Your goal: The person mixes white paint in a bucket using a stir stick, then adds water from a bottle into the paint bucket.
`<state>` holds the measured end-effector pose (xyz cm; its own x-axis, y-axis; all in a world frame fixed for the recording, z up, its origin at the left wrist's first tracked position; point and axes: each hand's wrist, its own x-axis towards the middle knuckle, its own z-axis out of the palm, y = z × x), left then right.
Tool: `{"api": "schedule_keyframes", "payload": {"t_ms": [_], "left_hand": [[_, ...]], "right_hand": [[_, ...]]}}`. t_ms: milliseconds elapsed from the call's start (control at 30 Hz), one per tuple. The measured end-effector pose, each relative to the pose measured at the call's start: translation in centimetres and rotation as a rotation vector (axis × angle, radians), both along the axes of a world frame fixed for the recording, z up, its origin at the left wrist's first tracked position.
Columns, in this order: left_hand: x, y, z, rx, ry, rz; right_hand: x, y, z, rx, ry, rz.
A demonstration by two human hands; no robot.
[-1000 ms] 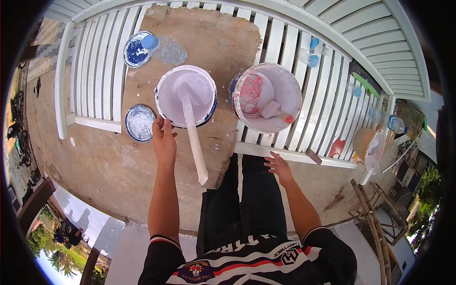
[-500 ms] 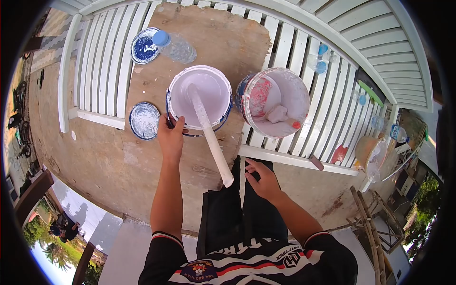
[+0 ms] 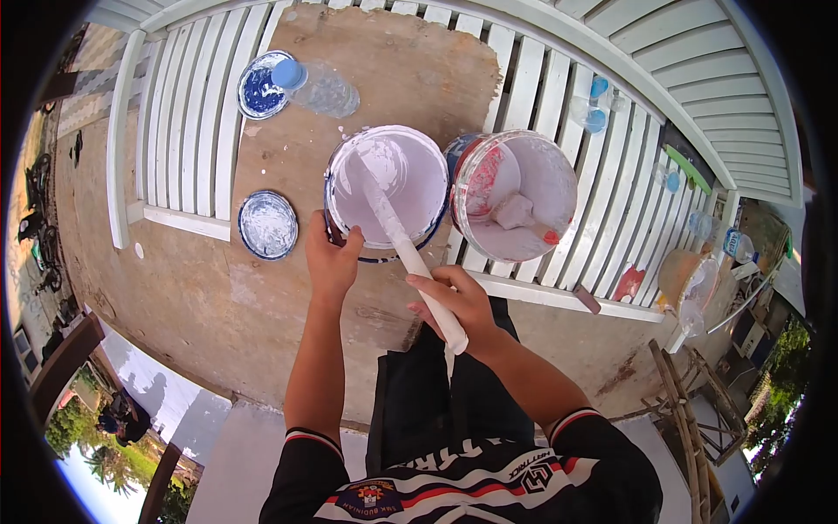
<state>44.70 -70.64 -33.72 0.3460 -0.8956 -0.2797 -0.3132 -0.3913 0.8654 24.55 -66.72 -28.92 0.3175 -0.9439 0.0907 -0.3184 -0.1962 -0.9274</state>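
A bucket of pale paint [image 3: 428,179] stands on a plywood board, with wet paint coating its inner wall. My left hand [image 3: 334,262] is closed on the near left side of its rim, the thumb on top and the other fingers partly hidden. A thick, paint-covered white stick [image 3: 397,234] leans in the bucket, its lower end inside and its upper end pointing toward me. My right hand [image 3: 463,307] is closed around the stick near that upper end. Beside it on the right is a second bucket [image 3: 563,188] holding a pale lump and a red-stained patch.
Two paint-smeared lids [image 3: 268,224] lie left on the plywood board [image 3: 393,52]. A clear bottle with a blue cap [image 3: 327,92] lies near the far lid. White bench slats [image 3: 602,201] run underneath, with more bottles [image 3: 594,113] at right. A wooden frame [image 3: 690,410] stands lower right.
My right hand has risen from beside my leg and closed on the stick. The paint bucket has shifted right with my left hand, close against the second bucket. The stick's upper end moved right.
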Motion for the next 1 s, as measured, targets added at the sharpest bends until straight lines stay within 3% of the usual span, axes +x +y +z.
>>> {"api": "schedule_keyframes", "payload": {"t_ms": [500,700,1000], "left_hand": [[1.2,-0.3,0.6,-0.094,-0.123,0.008],[0.3,-0.8,0.9,-0.093,-0.227,-0.001],[0.0,-1.6,0.8,-0.066,-0.255,0.016]], "right_hand": [[-0.2,-4.3,1.6,-0.349,0.154,-0.024],[-0.7,-2.8,2.0,-0.293,0.289,-0.027],[-2.2,-2.8,2.7,-0.168,0.125,0.001]]}}
